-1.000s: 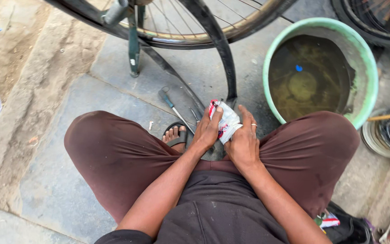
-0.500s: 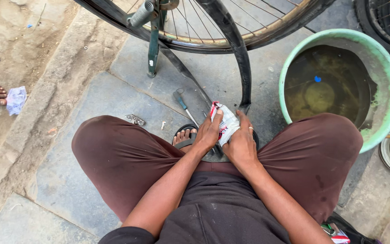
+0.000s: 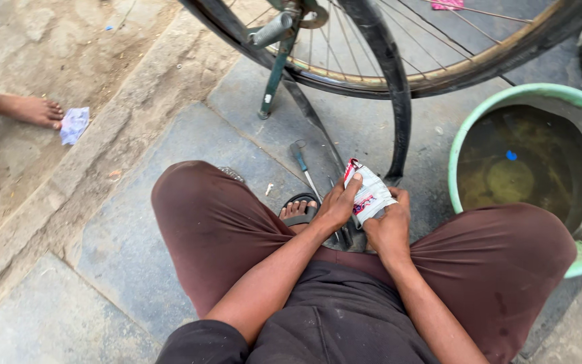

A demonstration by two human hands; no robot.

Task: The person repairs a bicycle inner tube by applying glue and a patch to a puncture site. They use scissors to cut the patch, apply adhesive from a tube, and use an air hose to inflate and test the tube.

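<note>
Squeezing small white-and-red crumpled tube (image 3: 370, 195): right hand (image 3: 389, 229) wrapped round lower end, left hand (image 3: 337, 205) pinching top edge, between knees. Best press from bottom, keep nozzle off black rubber inner tube (image 3: 399, 114) just beyond fingers.

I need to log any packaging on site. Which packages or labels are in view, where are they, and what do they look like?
Small packet: held between left hand and right hand above the knees; crumpled, white with red print.
Paper scrap: on the ground beside another person's foot; pale bluish-white, crumpled.
</note>
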